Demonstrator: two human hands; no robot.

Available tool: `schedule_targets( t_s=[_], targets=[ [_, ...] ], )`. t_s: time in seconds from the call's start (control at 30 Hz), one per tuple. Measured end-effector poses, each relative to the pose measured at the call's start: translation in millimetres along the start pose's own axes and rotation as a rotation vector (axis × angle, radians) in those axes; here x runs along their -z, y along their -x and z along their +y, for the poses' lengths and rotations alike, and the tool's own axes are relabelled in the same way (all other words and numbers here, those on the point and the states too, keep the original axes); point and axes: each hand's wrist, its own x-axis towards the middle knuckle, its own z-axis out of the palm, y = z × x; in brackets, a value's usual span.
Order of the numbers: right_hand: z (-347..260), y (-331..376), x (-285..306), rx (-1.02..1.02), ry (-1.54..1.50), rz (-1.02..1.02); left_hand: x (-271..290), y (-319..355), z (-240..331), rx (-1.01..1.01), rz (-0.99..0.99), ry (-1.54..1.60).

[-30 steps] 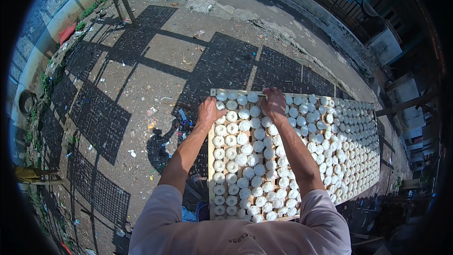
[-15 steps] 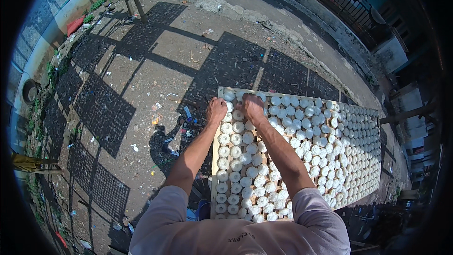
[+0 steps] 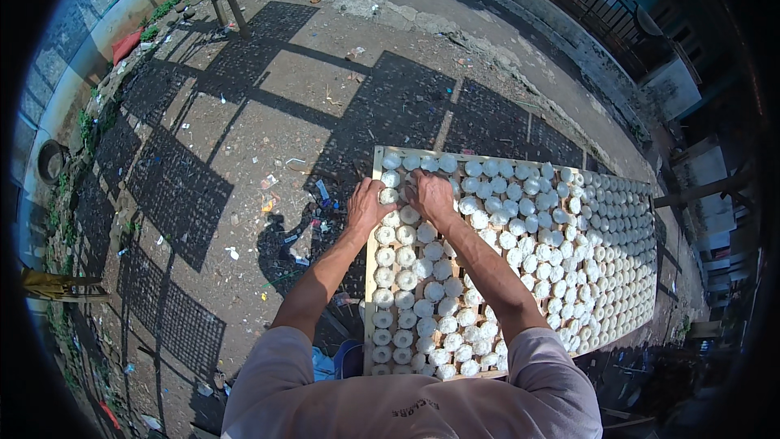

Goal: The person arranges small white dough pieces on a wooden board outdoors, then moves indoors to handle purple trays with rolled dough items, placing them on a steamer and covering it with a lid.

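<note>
Resting close together near the far left corner of the wooden tray (image 3: 371, 276), the left hand (image 3: 368, 206) and the right hand (image 3: 433, 197) had a narrow gap between them. The left one lay across the tray's left rail, its fingers bent inward over the outermost column of white rounds (image 3: 405, 279), with one round showing beside its fingertips. The right one sat just inside that, fingers curled downward over the next rounds; with its tips hidden below the knuckles, I could not tell whether either hand was clamped on a piece. The tray stretched from in front of the shirt (image 3: 455, 410) off to the right, thickly covered in rounds (many were ring-shaped, dipping in the middle). To the left, grid-like shadows (image 3: 179, 203) crossed the littered ground (image 3: 252, 154), and a dark tyre (image 3: 52, 162) lay near the wall (image 3: 81, 49).
</note>
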Motion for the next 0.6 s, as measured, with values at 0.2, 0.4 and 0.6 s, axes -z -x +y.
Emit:
schedule_targets(
  t_s=[0.2, 0.4, 0.6],
  targets=[
    [-13, -5, -7, -0.079, 0.119, -0.119, -9, -16, 1, 0.036, -0.097, 0.031],
    [-9, -9, -5, -0.166, -0.005, -0.158, -5, -16, 4, 0.11, -0.032, 0.134],
    [9, -7, -9, -0.12, -0.049, -0.138, 0, -13, 2, 0.271, -0.104, 0.294]
  ],
)
